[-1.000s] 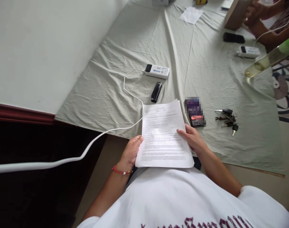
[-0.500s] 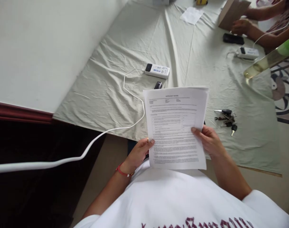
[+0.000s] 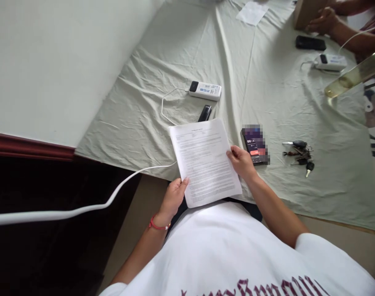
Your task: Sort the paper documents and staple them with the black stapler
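My left grip (image 3: 172,198) is pinched on the left edge of a stack of printed sheets (image 3: 207,164), its thumb laid on top toward the near corner, and my right grip (image 3: 242,162) is closed on the right edge, farther up, also with its thumb on the top page. I hold the stack just in front of my white shirt (image 3: 236,246), over the near edge of the cloth-covered surface (image 3: 282,111); I can't tell whether it touches the cloth. Half a second ago it was farther right and nearly straight; now I have it farther left, turned so its far end leans left. That shift has uncovered the lit phone (image 3: 255,144) right of my right grip, which the pages hid before, and shows more of the black stapler (image 3: 205,113), though its near end is covered. The stack now also blocks a stretch of the white cable (image 3: 133,173), which showed whole then. Beyond the stapler the white power bank (image 3: 205,90) lies as it did, and the bunch of keys (image 3: 302,154) remains to the right of the phone. On the far right are a clear bottle (image 3: 349,80) with a green top, a second power bank (image 3: 332,63) and a dark phone (image 3: 310,42); past them, another person's hand (image 3: 324,22) is beside a brown box (image 3: 306,14). A loose sheet (image 3: 252,13) lies at the far side.
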The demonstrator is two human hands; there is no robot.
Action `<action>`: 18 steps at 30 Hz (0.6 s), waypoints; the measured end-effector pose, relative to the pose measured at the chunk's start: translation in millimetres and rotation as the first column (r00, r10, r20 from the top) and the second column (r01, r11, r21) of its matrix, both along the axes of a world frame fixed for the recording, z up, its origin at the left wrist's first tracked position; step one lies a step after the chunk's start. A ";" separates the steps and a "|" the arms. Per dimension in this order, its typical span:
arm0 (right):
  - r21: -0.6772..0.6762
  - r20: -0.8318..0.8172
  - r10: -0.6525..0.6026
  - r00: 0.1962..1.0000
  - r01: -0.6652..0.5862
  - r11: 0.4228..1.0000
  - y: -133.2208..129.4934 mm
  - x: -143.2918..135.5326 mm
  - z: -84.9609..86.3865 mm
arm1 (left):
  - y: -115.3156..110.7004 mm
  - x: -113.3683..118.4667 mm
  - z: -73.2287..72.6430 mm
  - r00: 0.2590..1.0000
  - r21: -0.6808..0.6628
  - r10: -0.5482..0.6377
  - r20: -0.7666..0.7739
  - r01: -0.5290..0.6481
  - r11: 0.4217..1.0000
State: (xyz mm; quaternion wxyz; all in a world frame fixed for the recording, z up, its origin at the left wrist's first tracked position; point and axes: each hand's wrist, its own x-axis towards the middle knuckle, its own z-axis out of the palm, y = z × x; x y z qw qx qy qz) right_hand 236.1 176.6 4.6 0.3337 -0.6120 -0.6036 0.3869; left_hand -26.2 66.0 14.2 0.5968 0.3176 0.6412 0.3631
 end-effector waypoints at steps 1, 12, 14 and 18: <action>0.016 0.028 -0.011 1.000 0.010 1.000 2.6 0.3 0.7 | -4.1 -1.5 -1.0 1.000 0.014 -0.007 -0.026 0.007 1.000; 0.080 0.068 -0.013 0.998 0.008 0.997 6.6 7.5 -7.2 | -54.8 -90.8 -43.7 0.365 0.188 -0.200 -0.909 0.790 0.583; 0.081 0.065 0.000 0.998 -0.005 0.997 6.0 9.3 -7.9 | -41.0 -106.7 -41.9 0.237 0.116 -0.248 -0.940 0.900 0.421; 0.081 0.077 0.023 0.997 -0.030 0.996 5.9 11.5 -6.2 | 4.9 -131.1 -38.0 0.172 0.007 -0.474 -0.864 0.944 0.330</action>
